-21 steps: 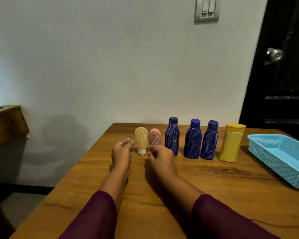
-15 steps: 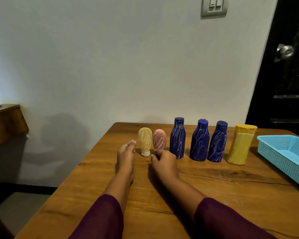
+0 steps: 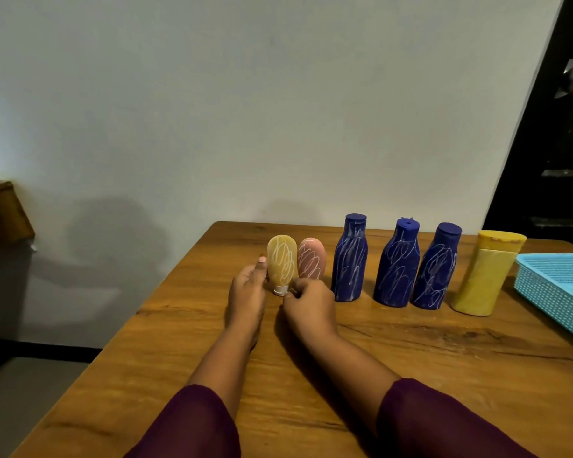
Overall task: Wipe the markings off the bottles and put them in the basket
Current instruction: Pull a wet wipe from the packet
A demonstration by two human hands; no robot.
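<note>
Both hands rest on the wooden table (image 3: 411,342). The left hand (image 3: 247,294) lies flat, fingers together, its thumb tip touching the left side of a small yellow tube (image 3: 281,264) that stands on its white cap. The right hand (image 3: 308,307) is loosely curled just right of that cap, holding nothing. No readable writing anywhere, only white scribbles. Just right of the yellow tube stands a pink tube (image 3: 311,259), partly hidden behind the right hand, then three matte blue bottles (image 3: 396,266) with narrow necks, all scribbled. Farther right is a plain yellow bottle (image 3: 485,272), then a blue perforated plastic basket (image 3: 556,285) at the far right edge.
</note>
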